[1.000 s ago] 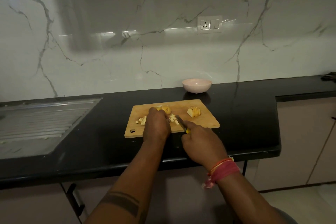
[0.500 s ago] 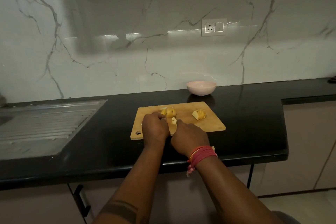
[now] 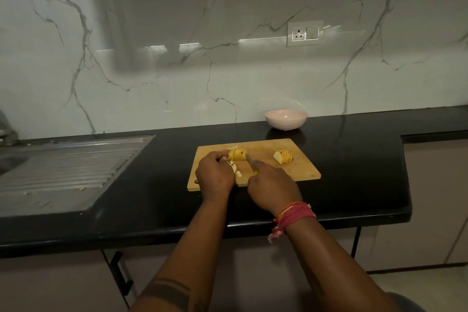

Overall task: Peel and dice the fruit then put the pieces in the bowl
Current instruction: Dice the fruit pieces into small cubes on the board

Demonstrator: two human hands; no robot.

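Note:
A wooden cutting board (image 3: pixel 301 167) lies on the black counter. My left hand (image 3: pixel 215 176) holds a yellow fruit piece (image 3: pixel 237 154) at the board's back left. My right hand (image 3: pixel 273 186) grips a knife (image 3: pixel 250 161) whose blade rests against the right side of that piece. A few pale diced bits (image 3: pixel 235 169) lie between my hands; others may be hidden under my left hand. A second, sliced yellow fruit piece (image 3: pixel 284 156) sits on the board's right half. A pink bowl (image 3: pixel 286 119) stands behind the board near the wall.
A steel sink drainboard (image 3: pixel 68 167) is set into the counter at the left. The counter's front edge (image 3: pixel 253 228) runs just below my wrists. A wall socket (image 3: pixel 305 33) sits above the bowl. Cabinet fronts stand to the right.
My right hand moved from beside my left hand to the right, bringing the knife blade up to the fruit piece. The camera view shifted slightly.

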